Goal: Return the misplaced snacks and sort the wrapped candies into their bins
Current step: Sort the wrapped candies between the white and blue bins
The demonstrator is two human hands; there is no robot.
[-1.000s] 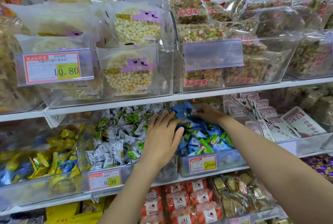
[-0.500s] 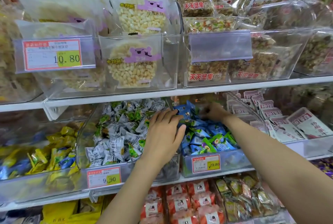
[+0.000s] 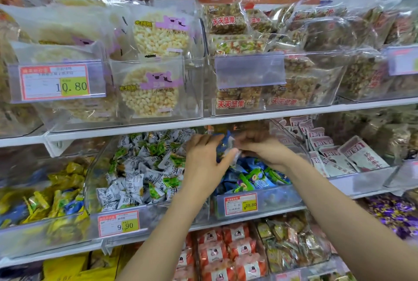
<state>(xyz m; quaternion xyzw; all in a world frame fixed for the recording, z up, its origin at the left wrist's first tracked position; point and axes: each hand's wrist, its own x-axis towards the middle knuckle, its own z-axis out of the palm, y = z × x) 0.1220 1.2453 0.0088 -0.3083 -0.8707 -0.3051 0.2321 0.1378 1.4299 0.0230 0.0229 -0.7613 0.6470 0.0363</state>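
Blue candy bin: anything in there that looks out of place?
Yes. Green wrapped candies lie among the blue candies at the front of the blue candy bin, near the 29.80 tag; they may be strays. Nothing looks spilled or torn.

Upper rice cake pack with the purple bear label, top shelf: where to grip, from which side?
Probably pinch its top edge with thumb and fingers, coming from the front and above. The rice cake pack stands upright, flat face forward, rising above the clear front wall of its bin, which blocks a lower approach.
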